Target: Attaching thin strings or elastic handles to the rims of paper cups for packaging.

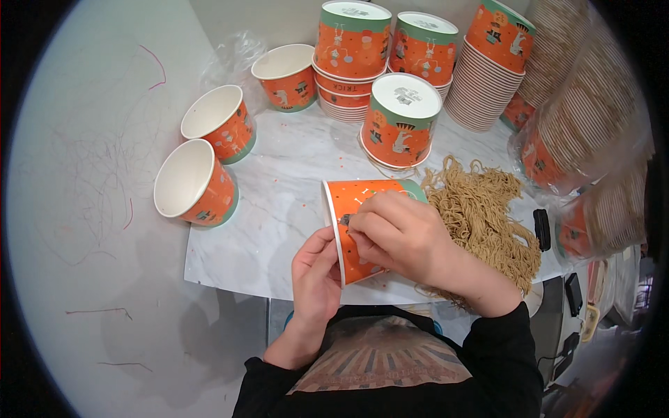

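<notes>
An orange paper tub (348,245) with a green band at its base and a white rim lies on its side in front of me, its mouth facing left. My left hand (315,275) grips the rim, thumb outside and fingers near the mouth. Across the tub's printed wall reaches my right hand (404,233), its fingers pinched together against the surface. What sits between those fingertips, if anything, is hidden. A heap of tan yarn strands (481,223) lies just right of the tub, partly under my right forearm.
Three upright tubs (202,181) stand along the table's left side. Behind, an upside-down tub (402,122) and stacks of tubs (488,76) line the back. Bagged tub stacks (585,118) crowd the right. A small black object (541,230) lies beside the yarn; a wall (90,174) bounds the left.
</notes>
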Tool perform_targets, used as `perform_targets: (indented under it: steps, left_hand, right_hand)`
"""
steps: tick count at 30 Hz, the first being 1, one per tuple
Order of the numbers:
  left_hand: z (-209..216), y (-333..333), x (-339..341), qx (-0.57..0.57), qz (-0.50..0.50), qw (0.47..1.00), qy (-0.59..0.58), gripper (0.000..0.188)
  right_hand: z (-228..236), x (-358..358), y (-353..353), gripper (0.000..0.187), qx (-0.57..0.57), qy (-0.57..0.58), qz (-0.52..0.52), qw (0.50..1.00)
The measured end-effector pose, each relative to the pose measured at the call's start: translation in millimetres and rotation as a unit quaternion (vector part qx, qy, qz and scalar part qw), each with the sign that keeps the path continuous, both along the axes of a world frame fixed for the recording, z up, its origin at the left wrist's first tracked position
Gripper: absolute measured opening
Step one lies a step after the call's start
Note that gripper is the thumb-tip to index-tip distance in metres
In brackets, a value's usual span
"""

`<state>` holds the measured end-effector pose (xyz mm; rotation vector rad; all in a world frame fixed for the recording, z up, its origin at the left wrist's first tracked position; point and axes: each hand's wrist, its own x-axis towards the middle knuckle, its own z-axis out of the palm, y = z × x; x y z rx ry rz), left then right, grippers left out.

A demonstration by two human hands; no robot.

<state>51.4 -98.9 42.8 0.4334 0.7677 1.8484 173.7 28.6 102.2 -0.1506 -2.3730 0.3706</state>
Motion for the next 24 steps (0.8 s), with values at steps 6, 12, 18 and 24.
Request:
perform_targets:
  steps: [6,12,18,24]
  left_hand:
    - [-10.1,1.2,-1.3,-0.023,0.013,0.999,0.019,0.024]
    - [-19.0,4.1,-1.8,-0.051,0.043,0.987,0.144,0.016]
    - [-5.3,7.6,-6.3,0.03,0.326,0.726,0.605,0.007]
    - [43.7,23.1,-30.1,0.142,0.19,0.718,0.654,0.006]
  right_hand:
    - [0.1,-0.8,-0.9,0.023,0.028,-0.017,-0.001,0.999]
    - [3.3,1.1,-1.1,0.023,0.025,-0.025,-0.004,0.999]
    - [18.1,23.5,0.7,0.029,0.024,-0.06,-0.027,0.998]
    - [35.2,41.2,12.9,0.023,0.023,-0.06,-0.095,0.993]
